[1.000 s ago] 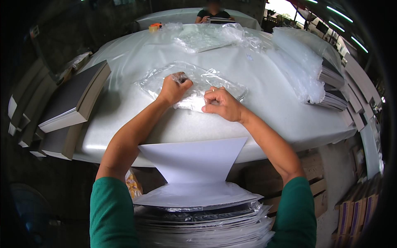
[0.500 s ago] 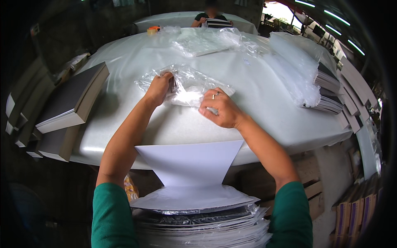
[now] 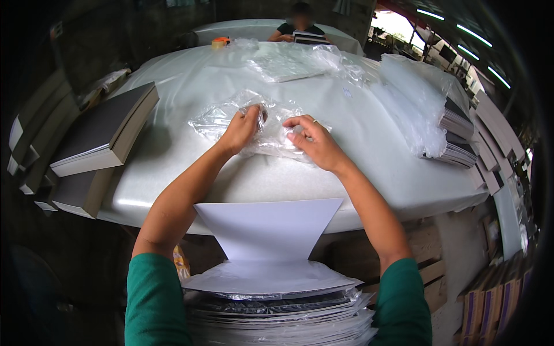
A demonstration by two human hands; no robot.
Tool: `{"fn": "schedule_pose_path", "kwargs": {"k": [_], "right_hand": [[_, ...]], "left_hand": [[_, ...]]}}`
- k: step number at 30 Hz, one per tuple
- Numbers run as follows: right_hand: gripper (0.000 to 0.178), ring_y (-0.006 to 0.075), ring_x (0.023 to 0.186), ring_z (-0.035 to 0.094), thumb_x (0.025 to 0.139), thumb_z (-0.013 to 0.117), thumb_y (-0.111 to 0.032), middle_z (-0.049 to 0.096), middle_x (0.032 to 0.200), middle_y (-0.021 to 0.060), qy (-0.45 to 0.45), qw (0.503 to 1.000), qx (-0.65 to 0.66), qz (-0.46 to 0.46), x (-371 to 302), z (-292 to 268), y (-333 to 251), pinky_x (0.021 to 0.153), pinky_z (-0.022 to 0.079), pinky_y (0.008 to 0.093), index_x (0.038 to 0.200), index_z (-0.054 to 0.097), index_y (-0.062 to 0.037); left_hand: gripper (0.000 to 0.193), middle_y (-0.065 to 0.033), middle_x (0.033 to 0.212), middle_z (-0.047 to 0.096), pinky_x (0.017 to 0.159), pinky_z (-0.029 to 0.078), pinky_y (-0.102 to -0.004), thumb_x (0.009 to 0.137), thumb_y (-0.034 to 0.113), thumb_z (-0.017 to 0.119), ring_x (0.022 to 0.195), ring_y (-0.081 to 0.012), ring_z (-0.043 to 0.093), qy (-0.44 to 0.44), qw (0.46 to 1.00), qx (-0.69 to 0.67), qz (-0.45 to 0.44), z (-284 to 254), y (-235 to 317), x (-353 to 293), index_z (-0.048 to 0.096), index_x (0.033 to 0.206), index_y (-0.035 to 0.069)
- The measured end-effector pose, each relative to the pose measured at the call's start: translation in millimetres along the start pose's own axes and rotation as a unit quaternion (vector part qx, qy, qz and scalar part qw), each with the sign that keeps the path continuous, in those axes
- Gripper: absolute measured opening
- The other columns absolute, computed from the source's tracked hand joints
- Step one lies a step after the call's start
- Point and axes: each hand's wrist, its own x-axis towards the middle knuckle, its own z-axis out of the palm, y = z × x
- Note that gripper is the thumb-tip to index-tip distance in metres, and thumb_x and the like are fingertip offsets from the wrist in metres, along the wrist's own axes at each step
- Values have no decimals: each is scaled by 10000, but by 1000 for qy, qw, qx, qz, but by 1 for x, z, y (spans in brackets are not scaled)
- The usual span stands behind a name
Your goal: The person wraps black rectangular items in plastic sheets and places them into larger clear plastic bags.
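A crumpled clear plastic bag (image 3: pixel 216 120) lies on the table in front of me. My left hand (image 3: pixel 243 131) is closed on its middle part, the fingertips partly hidden in the folds. At the bag's right side is my right hand (image 3: pixel 316 143), its fingers and thumb curled around a fold of the plastic. Nearer to me, a blank white sheet (image 3: pixel 268 230) is bent upward against the table's front edge. It rests on a tall stack of flat items in clear plastic (image 3: pixel 277 323), some dark inside, between my forearms.
Thick dark-topped paper stacks (image 3: pixel 104 130) stand on the table's left edge. At the right lie plastic sleeves (image 3: pixel 404 106) beside dark-covered stacks (image 3: pixel 459 124). Farther back are more clear film (image 3: pixel 283 62) and a tape roll (image 3: pixel 220 43). Another person (image 3: pixel 300 29) sits at the far table.
My left hand has moved right and my right hand has turned and shifted a little, so they are closer together. The plastic between them is more bunched up.
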Motion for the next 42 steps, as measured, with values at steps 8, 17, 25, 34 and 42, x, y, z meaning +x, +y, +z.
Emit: {"fn": "schedule_pose_path", "kwargs": {"k": [8, 17, 25, 34, 42], "right_hand": [[226, 238, 703, 570, 676, 648, -58, 538, 745, 124, 19, 883, -435, -173, 0, 14, -2, 626, 452, 318, 889, 573, -39], [198, 131, 602, 514, 684, 506, 58, 496, 685, 18, 389, 847, 353, -82, -20, -21, -30, 564, 434, 256, 702, 379, -94], [74, 81, 503, 441, 741, 529, -63, 530, 698, 30, 347, 820, 440, 113, -2, 7, -37, 353, 259, 197, 815, 523, -66], [104, 63, 376, 309, 747, 489, 10, 385, 556, 10, 261, 796, 522, 160, 69, -46, -82, 322, 255, 180, 682, 422, -37], [140, 62, 362, 274, 767, 455, 32, 338, 524, 3, 311, 701, 641, 41, 53, -41, -111, 316, 258, 168, 664, 387, -31]], "left_hand": [[293, -95, 664, 560, 577, 387, -310, 839, 260, 445, 615, -160, 508, -26, 982, 155, 109, -11, -16, 4, 573, 765, 7], [298, -173, 562, 550, 562, 431, -396, 800, 303, 528, 562, -354, 533, 126, 899, 381, 173, -50, 4, 24, 623, 725, 31], [473, -143, 1081, 486, 853, 319, -376, 646, 269, 571, 1010, -295, 422, 171, 848, 299, 402, -61, 34, 5, 481, 1046, 33], [234, -56, 775, 570, 774, 368, -310, 654, 177, 624, 835, -185, 502, -168, 675, 570, 438, -11, 29, -21, 561, 852, 68], [158, -37, 759, 563, 779, 373, -340, 653, 113, 570, 811, -194, 514, -33, 764, 424, 485, -36, 63, -32, 580, 808, 87]]}}
